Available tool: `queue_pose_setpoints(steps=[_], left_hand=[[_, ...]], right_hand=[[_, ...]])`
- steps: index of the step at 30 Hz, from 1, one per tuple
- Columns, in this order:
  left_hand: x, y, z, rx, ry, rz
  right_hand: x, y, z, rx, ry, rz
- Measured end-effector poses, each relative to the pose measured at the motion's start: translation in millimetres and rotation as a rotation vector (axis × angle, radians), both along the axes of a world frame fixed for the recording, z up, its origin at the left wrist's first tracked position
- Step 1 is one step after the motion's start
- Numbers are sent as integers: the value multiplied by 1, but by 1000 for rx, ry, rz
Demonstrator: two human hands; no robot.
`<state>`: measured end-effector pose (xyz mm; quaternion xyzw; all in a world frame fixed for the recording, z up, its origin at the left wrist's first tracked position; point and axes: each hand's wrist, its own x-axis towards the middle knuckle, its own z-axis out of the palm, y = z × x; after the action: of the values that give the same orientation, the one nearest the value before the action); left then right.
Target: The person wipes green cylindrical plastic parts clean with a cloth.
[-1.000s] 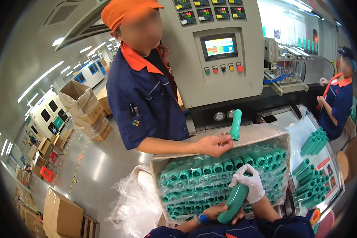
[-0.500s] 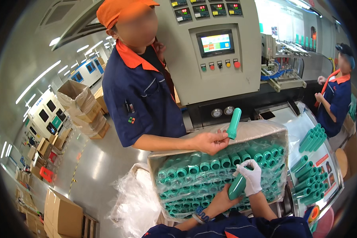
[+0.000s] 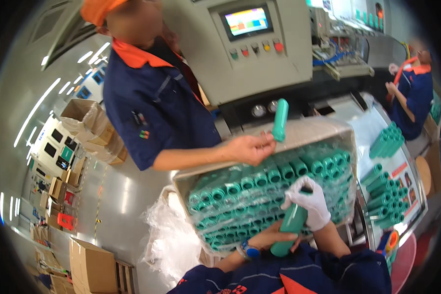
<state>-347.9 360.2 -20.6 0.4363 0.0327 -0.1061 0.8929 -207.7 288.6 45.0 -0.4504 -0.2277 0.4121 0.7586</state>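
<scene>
A green plastic tube (image 3: 293, 224) slants between my two hands over the near side of the carton. My bare left hand (image 3: 271, 236), with a blue band at its wrist, is closed around the tube's lower part. My right hand (image 3: 315, 206), in a white glove, is closed on the upper end by the open mouth. Beneath and beyond them, an open carton (image 3: 181, 183) holds rows of similar green tubes (image 3: 232, 190) under clear plastic film. Across the carton, a co-worker's hand (image 3: 254, 148) pinches another green tube (image 3: 280, 120) upright.
At the right, more green tubes (image 3: 387, 196) lie in stacks on a table (image 3: 412, 188). A roll of tape (image 3: 391, 241) sits near its front corner. Crumpled plastic (image 3: 166, 240) is left of the carton. A machine panel (image 3: 252, 54) stands behind; another person (image 3: 412, 95) is at far right.
My head view has tilted down and shifted. My hands have drawn the tube nearer my body, its mouth end raised. The co-worker still holds the other tube.
</scene>
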Motion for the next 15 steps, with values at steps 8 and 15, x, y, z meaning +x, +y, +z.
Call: queue_pose_setpoints(steps=[8,15], left_hand=[[10,-1,3,569,65,376],[17,1,-10,905,71,537]], right_hand=[[1,16,-14,-37,-55,-131],[2,26,-27,-88,-74,-202]])
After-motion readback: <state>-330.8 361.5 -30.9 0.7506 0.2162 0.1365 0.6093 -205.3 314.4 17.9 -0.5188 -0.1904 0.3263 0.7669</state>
